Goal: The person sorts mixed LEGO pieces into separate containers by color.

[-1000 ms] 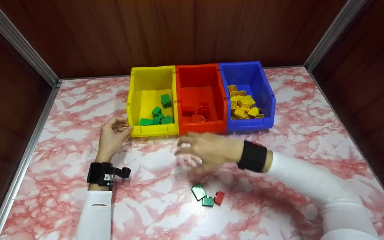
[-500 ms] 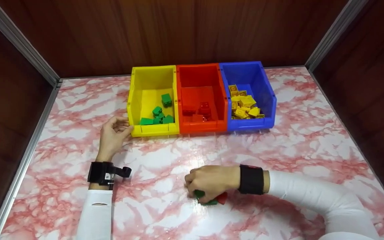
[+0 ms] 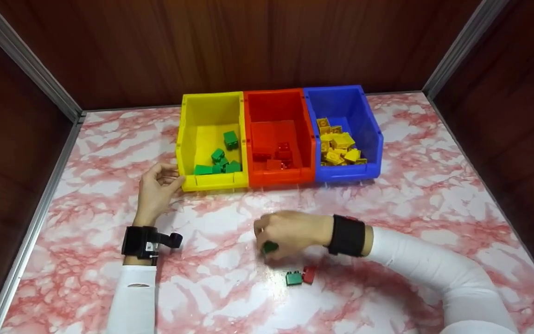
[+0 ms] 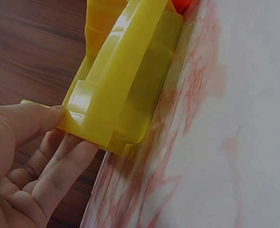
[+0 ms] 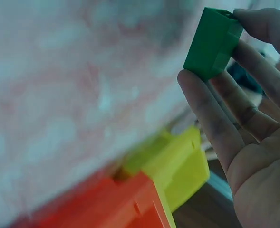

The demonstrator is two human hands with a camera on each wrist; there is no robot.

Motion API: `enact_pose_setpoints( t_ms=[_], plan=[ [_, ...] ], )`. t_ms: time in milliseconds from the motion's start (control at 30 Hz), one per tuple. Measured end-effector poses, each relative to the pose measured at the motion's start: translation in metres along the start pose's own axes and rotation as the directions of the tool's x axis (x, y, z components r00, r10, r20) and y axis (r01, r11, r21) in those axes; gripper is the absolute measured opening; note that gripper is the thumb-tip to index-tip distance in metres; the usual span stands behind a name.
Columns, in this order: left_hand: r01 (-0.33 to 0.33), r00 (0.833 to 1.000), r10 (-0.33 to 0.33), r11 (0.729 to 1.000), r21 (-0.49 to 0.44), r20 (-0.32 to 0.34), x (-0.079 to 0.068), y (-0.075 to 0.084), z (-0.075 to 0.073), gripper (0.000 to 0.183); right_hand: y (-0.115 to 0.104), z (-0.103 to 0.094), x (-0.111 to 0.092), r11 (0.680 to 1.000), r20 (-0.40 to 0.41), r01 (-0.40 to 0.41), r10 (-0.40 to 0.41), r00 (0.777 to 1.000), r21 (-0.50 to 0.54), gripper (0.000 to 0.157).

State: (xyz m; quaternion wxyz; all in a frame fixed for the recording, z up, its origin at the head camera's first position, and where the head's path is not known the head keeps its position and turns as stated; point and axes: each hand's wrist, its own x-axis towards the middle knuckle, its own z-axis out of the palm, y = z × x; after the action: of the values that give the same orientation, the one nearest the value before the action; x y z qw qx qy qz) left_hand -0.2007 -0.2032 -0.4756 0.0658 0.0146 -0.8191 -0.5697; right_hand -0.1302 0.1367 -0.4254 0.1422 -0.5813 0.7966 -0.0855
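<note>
My right hand (image 3: 292, 232) pinches a green toy building brick (image 5: 210, 45) between thumb and fingertips, above the table in front of the bins. Below it on the table, a second green brick (image 3: 294, 278) lies right beside a red brick (image 3: 309, 274). With thumb and fingers, my left hand (image 3: 156, 191) holds the front left corner of the yellow bin (image 4: 111, 99). Several green bricks (image 3: 219, 156) are inside that bin. The red bin (image 3: 281, 177) beside it contains several red bricks (image 3: 283, 150). Yellow bricks (image 3: 341, 140) are heaped in the blue bin (image 3: 349, 172).
The three bins stand side by side in a row near the back of a pink-and-white marbled table (image 3: 211, 287). Dark wood panels (image 3: 267, 46) rise behind and at both sides, with metal rails at the corners.
My right hand moved from near the bins down to the loose bricks, took one green brick and lifted it back toward the bins. The left hand has stayed at the yellow bin.
</note>
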Motion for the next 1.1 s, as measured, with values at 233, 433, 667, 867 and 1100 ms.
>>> enact_pose_setpoints(
  t_ms=[233, 433, 667, 867, 1100],
  plan=[
    [0.012, 1.0, -0.012, 1.0, 0.016, 0.009, 0.0, 0.001, 0.0, 0.034, 0.02, -0.032, 0.019, 0.998, -0.114, -0.033, 0.038, 0.993, 0.044, 0.017],
    [0.01, 1.0, -0.011, 1.0, 0.01, 0.013, 0.001, 0.002, 0.0, 0.035, 0.042, -0.054, 0.043, 0.998, -0.233, -0.031, 0.018, 0.972, -0.054, 0.007],
    [-0.014, 1.0, 0.014, 1.0, 0.021, -0.009, -0.001, 0.001, 0.001, 0.031, 0.057, -0.074, 0.081, 0.975, -0.264, -0.137, 0.087, 0.96, -0.174, 0.015],
    [-0.004, 1.0, 0.004, 1.0, 0.01, -0.001, -0.001, 0.0, 0.002, 0.032, 0.073, -0.079, 0.111, 0.945, -0.201, -0.217, 0.17, 0.965, -0.246, 0.023],
    [0.01, 1.0, -0.01, 1.0, 0.008, 0.003, 0.0, -0.001, 0.001, 0.035, 0.088, -0.073, 0.129, 0.865, -0.119, -0.297, 0.272, 0.955, -0.404, 0.024]
  ],
)
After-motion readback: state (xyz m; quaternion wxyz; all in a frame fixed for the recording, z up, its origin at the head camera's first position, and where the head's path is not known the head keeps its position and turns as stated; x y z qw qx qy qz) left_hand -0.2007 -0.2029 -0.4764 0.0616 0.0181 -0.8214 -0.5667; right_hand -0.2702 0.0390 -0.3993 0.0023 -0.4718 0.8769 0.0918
